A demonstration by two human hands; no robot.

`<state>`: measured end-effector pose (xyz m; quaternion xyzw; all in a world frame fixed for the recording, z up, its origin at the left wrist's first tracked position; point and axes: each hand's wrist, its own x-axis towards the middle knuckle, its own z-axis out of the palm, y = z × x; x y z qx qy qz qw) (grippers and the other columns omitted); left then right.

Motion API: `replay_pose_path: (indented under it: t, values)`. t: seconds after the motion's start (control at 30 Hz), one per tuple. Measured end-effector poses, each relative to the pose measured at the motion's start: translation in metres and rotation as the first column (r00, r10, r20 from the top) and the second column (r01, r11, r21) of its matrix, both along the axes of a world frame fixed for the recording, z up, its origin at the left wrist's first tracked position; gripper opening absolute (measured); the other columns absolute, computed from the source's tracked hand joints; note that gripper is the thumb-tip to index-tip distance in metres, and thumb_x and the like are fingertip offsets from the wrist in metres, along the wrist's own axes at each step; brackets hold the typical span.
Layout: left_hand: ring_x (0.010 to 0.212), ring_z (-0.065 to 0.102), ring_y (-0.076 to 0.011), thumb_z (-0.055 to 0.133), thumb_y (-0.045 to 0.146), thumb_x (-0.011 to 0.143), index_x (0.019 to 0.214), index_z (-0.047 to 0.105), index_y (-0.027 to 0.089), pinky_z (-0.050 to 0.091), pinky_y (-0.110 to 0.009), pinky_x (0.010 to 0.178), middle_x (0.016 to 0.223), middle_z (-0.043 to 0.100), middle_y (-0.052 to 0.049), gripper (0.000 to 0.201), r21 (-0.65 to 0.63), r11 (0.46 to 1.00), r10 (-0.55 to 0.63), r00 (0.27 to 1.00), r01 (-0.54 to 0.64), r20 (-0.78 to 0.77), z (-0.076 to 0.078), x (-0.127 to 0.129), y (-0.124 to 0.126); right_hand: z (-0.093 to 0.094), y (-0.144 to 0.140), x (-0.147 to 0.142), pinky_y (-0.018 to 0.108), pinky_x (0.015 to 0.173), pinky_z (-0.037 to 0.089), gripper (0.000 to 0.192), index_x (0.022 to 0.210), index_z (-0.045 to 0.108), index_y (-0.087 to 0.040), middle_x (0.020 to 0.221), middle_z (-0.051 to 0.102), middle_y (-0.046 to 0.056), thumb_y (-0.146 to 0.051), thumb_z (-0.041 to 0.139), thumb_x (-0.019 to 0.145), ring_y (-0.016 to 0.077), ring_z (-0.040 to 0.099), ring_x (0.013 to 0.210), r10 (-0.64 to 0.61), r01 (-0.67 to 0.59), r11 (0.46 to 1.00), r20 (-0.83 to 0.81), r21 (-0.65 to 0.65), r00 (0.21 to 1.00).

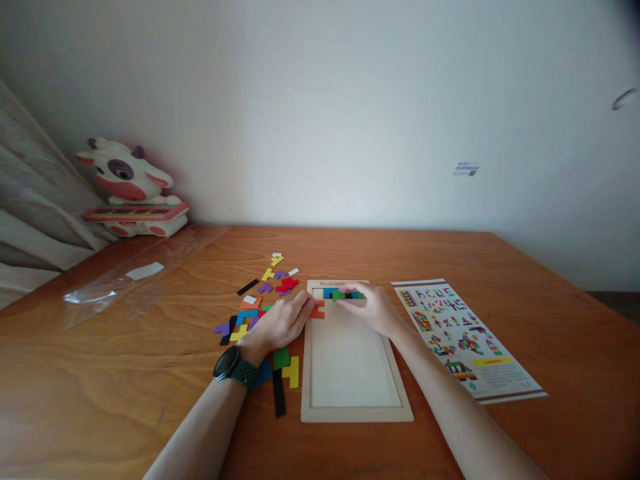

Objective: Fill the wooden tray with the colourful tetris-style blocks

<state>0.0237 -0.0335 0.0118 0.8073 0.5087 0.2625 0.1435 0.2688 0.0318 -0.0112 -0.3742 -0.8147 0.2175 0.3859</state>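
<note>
A pale wooden puzzle tray point(355, 414) lies flat in front of me, with its far end partly filled. My left hand point(283, 320), with a dark watch on the wrist, pinches an orange puzzle piece point(318, 310) over the tray's left rim. At the far end of the tray, the thumb and forefinger of my right hand point(373, 307) close on a green puzzle piece point(339, 297). A blue piece point(328, 293) sits beside it, and more blue, black and green shows partly hidden behind the right fingers.
Loose coloured pieces point(240, 333) are scattered left of the tray, some under my left wrist. A printed pattern sheet point(465, 340) lies to the right. Clear plastic bag point(115, 287) and a cow-shaped toy keyboard point(135, 193) are at the left, with a wall behind the wooden table point(150, 387).
</note>
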Motion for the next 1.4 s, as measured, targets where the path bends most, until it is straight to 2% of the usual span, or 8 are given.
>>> replay_pose_path:
  t: [0.1,0.27,0.4,0.5,0.63,1.0,1.3,1.4]
  values:
    - [0.076,0.065,-0.0198,0.031,0.034,0.105,0.093,0.054,0.022,0.048,-0.03,0.07,0.084,0.067,-0.005,0.029,-0.015,1.0,-0.005,0.999,0.006,0.04,0.001,0.0,0.001,0.004,0.012,-0.019,0.035,0.085,0.057,0.023,0.105,0.072,-0.023,0.104,0.078,0.004,-0.029,0.076,0.083,0.0217,0.074,0.095,-0.013,0.013,1.0,-0.009,-0.019,1.0]
    - [0.074,0.058,-0.0207,0.031,0.031,0.105,0.083,0.045,0.022,0.043,-0.032,0.068,0.081,0.061,-0.005,0.028,0.094,0.989,0.111,0.993,-0.114,0.045,-0.002,0.001,0.004,0.004,0.025,-0.049,0.033,0.085,0.056,0.022,0.102,0.073,-0.021,0.102,0.079,0.006,-0.023,0.079,0.081,0.022,0.074,0.094,0.14,-0.123,0.981,0.112,-0.147,0.984]
    - [0.078,0.058,-0.0212,0.031,0.03,0.105,0.085,0.047,0.022,0.044,-0.033,0.072,0.083,0.061,-0.006,0.027,0.114,0.989,0.096,0.995,-0.099,0.032,-0.003,0.002,0.003,-0.001,0.025,-0.056,0.035,0.085,0.054,0.014,0.099,0.076,-0.022,0.099,0.078,0.006,-0.02,0.075,0.085,0.0232,0.072,0.093,0.155,-0.146,0.988,0.216,-0.056,0.964]
    - [0.079,0.059,-0.0216,0.032,0.031,0.105,0.086,0.049,0.021,0.045,-0.033,0.073,0.084,0.061,-0.006,0.027,0.109,0.989,0.099,0.995,-0.101,0.024,-0.003,0.002,0.004,-0.004,0.02,-0.054,0.038,0.09,0.052,0.013,0.092,0.078,-0.022,0.099,0.078,0.007,-0.021,0.066,0.093,0.023,0.069,0.096,0.144,-0.185,0.976,0.307,0.11,0.941]
    - [0.08,0.06,-0.0216,0.033,0.031,0.105,0.086,0.051,0.021,0.045,-0.033,0.074,0.085,0.063,-0.007,0.028,0.112,0.987,0.111,0.994,-0.111,0.008,-0.004,0.002,0.005,-0.007,0.013,-0.048,0.045,0.099,0.05,0.018,0.093,0.08,-0.021,0.121,0.072,0.01,-0.025,0.063,0.095,0.0273,0.064,0.111,0.048,-0.156,0.953,0.382,0.258,0.923]
    - [0.092,0.062,-0.0226,0.033,0.03,0.105,0.094,0.059,0.02,0.05,-0.035,0.084,0.094,0.067,-0.008,0.03,0.093,0.995,0.024,1.0,-0.024,0.004,-0.008,0.003,0.006,-0.016,0.011,-0.039,0.04,0.097,0.054,0.02,0.108,0.076,-0.02,0.117,0.073,0.011,-0.024,0.06,0.095,0.0247,0.068,0.108,0.063,-0.105,0.977,0.217,0.184,0.974]
    - [0.095,0.067,-0.0209,0.038,0.03,0.103,0.105,0.065,0.022,0.052,-0.031,0.086,0.099,0.07,-0.008,0.028,0.04,0.979,-0.2,0.979,0.201,-0.044,0.003,0.004,-0.002,-0.011,0.002,-0.002,0.042,0.095,0.05,0.018,0.101,0.073,-0.024,0.109,0.075,0.005,-0.015,0.06,0.091,0.0238,0.068,0.103,-0.055,-0.002,0.959,0.194,0.282,0.979]
    - [0.091,0.069,-0.0204,0.039,0.031,0.103,0.107,0.065,0.023,0.052,-0.029,0.083,0.097,0.071,-0.007,0.027,0.038,0.982,-0.181,0.981,0.184,-0.072,0.0,0.005,-0.002,-0.015,0.001,0.004,0.042,0.095,0.05,0.021,0.108,0.07,-0.024,0.11,0.074,0.006,-0.017,0.058,0.092,0.0238,0.066,0.104,-0.117,0.07,0.962,0.164,0.266,0.979]
